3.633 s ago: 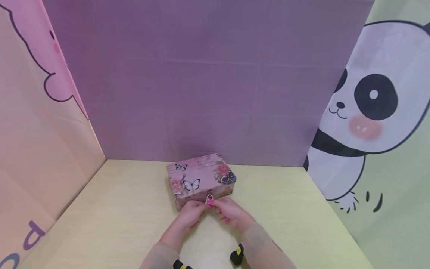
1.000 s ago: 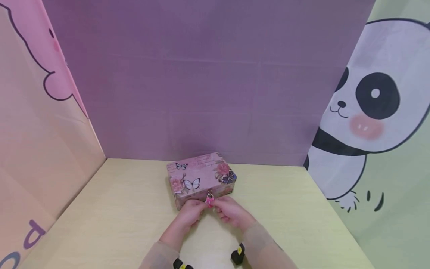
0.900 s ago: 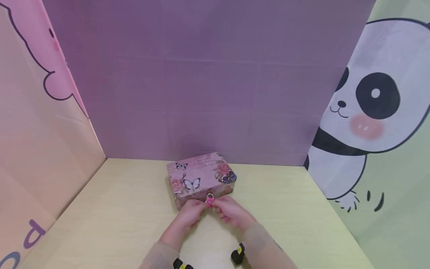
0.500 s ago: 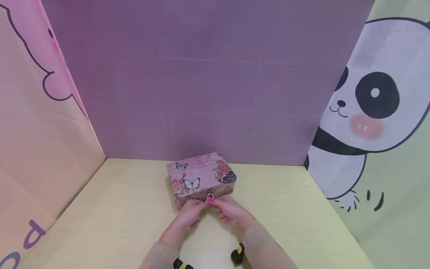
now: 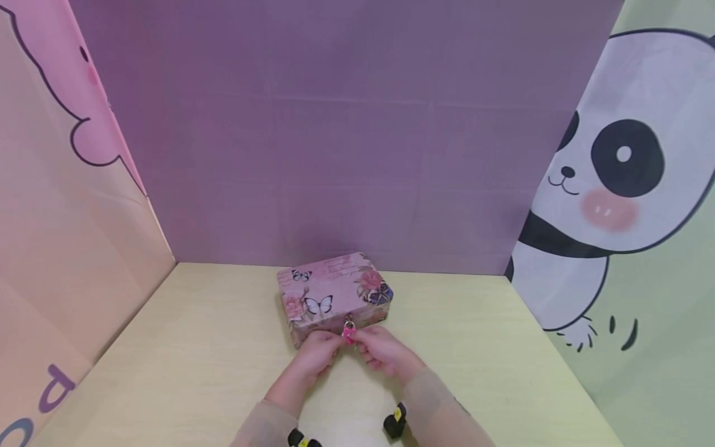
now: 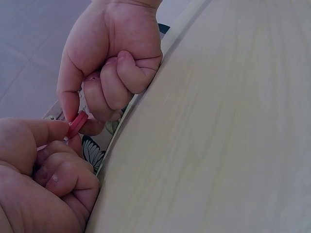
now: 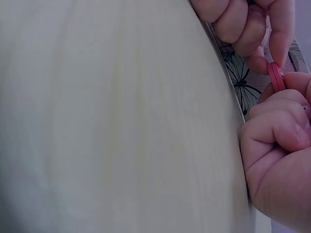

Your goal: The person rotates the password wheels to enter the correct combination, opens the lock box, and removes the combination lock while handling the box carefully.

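Observation:
A pink box [image 5: 337, 287] with butterflies and flowers on its closed lid stands at the back middle of the table in the head view. At its front clasp hangs a small pink-red padlock [image 5: 349, 335]. The left hand [image 5: 317, 356] pinches the padlock's left side, and the right hand [image 5: 389, 355] pinches its right side. Both wrist views show the padlock [image 6: 77, 124] [image 7: 276, 76] between the thumbs and index fingers, the other fingers curled in. Fingertips cover part of its body.
The pale wooden table [image 5: 475, 360] extends to both sides of the box and in front of it. Behind rises a purple backdrop [image 5: 346, 136]. A pink printed sheet [image 5: 67, 248] stands left, a panda sheet [image 5: 659, 298] right. Black-and-yellow pieces [image 5: 395, 422] are near the sleeves.

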`<state>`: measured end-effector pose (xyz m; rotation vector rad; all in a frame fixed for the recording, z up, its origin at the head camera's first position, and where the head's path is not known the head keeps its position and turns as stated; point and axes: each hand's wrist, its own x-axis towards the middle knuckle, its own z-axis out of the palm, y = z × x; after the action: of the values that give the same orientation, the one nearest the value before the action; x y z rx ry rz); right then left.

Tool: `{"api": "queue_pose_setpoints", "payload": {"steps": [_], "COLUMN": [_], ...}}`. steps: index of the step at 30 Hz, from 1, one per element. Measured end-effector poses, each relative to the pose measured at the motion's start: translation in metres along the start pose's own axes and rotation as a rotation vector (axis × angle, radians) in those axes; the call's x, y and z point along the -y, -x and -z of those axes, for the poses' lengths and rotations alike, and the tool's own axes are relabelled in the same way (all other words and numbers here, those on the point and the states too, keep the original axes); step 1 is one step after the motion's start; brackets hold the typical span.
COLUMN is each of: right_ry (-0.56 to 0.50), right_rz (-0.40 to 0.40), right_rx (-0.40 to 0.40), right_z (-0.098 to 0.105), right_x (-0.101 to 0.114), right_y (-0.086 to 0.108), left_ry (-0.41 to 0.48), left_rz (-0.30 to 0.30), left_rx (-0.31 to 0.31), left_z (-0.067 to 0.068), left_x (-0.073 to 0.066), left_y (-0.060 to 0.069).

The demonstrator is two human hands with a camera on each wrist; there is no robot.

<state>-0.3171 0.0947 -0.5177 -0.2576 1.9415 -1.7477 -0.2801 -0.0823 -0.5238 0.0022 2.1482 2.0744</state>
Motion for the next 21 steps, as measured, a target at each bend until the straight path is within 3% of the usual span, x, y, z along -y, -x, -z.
{"api": "queue_pose_setpoints", "payload": {"steps": [21], "right_ry": [-0.004], "right_rz": [-0.025], "right_rx": [0.001], "right_z": [0.0026], "right_x": [-0.0055], "right_y": [-0.0064], "left_ry": [0.003], "left_rz": [-0.001], "left_rx": [-0.011], "left_z": [-0.0009], "left_x": [0.0009], "left_y": [-0.0013]}}
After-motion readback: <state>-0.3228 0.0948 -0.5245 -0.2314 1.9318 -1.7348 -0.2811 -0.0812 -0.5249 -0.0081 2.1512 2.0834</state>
